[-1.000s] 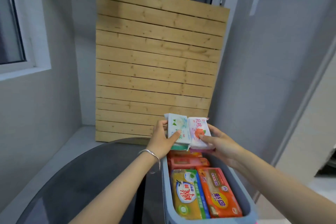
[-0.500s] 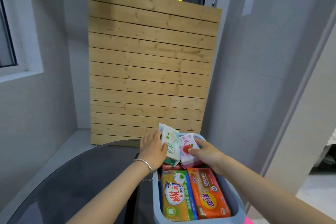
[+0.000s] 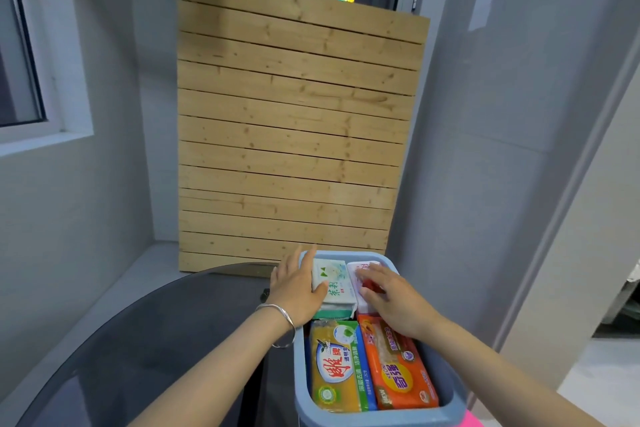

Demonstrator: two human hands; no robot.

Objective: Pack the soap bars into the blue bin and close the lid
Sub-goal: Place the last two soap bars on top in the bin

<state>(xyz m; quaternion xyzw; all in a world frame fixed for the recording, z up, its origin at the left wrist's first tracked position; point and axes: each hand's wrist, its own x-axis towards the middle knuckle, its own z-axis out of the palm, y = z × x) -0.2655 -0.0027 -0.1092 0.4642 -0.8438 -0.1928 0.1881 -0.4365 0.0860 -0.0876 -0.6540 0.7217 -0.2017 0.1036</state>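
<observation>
Both hands, left [image 3: 298,291] and right [image 3: 393,298], press flat on wrapped soap bars [image 3: 334,284] at lower centre; bars are rigid, slick-wrapped: grip the long edges.

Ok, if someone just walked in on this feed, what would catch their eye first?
Probably the blue bin at bottom centre, packed with bright soap packs: a yellow one beside an orange one. At its far end both hands press down on two pale bars, the left hand on a white-green bar, the right hand on a white-pink one. Behind it a tall wooden slat panel fills the background.
</observation>
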